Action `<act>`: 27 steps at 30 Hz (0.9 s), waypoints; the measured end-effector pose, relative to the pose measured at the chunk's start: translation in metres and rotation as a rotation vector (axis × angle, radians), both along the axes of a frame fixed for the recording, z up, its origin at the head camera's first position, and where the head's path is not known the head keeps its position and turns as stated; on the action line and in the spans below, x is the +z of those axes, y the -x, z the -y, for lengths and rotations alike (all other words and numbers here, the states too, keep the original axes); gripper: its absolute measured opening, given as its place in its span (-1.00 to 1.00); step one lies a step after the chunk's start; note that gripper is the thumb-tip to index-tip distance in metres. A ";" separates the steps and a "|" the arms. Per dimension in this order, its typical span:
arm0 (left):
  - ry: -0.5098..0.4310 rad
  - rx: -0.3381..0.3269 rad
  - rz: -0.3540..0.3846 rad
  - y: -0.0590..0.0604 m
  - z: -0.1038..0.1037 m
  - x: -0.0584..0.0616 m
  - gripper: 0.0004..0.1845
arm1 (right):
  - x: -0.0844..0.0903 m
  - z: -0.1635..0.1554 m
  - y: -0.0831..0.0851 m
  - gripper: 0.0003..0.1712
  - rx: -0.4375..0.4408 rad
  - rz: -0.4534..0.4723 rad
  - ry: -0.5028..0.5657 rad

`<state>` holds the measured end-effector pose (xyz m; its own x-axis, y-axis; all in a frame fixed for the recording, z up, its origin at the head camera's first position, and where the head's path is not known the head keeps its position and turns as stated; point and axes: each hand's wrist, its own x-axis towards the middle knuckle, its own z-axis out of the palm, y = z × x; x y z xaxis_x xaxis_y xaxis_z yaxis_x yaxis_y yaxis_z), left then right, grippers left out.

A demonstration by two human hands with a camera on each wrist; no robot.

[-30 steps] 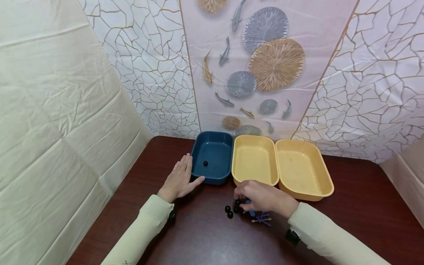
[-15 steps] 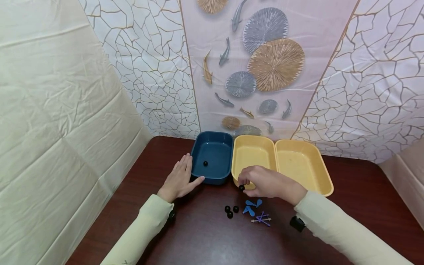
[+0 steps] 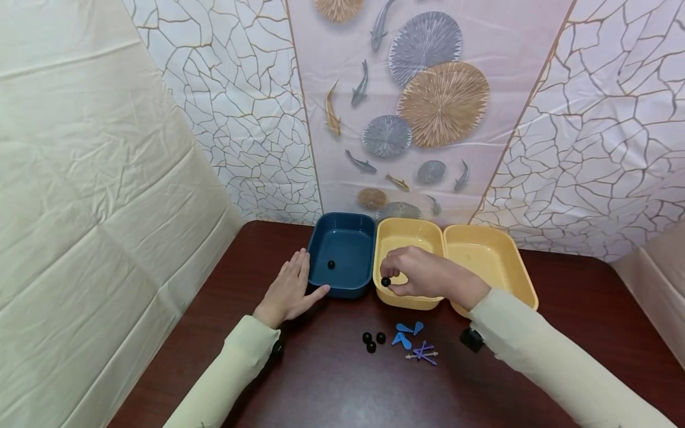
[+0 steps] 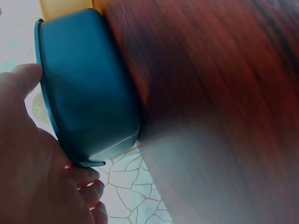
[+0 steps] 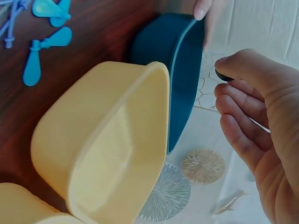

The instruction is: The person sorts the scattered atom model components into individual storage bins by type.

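Note:
My right hand [image 3: 420, 273] pinches a small black ball [image 3: 385, 282] between thumb and fingertips, over the near left part of the middle yellow bin [image 3: 409, 302]. In the right wrist view the thumb covers most of that ball [image 5: 224, 76]. My left hand [image 3: 289, 291] lies with straight fingers along the left side of the dark blue bin [image 3: 345, 293], its thumb at the front rim. The left wrist view has the thumb [image 4: 29, 77] right at that rim. Another black ball [image 3: 331, 264] sits inside the blue bin.
Three black balls [image 3: 371, 346] are grouped on the dark wooden table [image 3: 332, 386]. To their right lie blue propeller-like pieces [image 3: 404, 341] and several purple and pale rods [image 3: 425, 352]. A second yellow bin [image 3: 521, 273] stands at the right. A patterned cloth [image 3: 267, 119] hangs behind.
My right hand has picked up a black ball from the table group and carried it up and away from me, over the middle bin's front edge. My left hand has stayed in place.

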<state>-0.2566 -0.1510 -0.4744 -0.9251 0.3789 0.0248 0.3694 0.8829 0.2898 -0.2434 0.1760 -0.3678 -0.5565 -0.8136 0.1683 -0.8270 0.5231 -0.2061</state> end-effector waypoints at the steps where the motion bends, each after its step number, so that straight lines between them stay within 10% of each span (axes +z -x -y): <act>1: 0.003 0.002 0.002 0.000 0.000 0.000 0.07 | 0.001 0.001 0.002 -0.89 -0.003 0.000 0.000; 27: -0.017 0.001 -0.002 -0.001 0.001 0.001 0.09 | -0.007 0.053 0.050 -0.87 -0.102 0.086 -0.028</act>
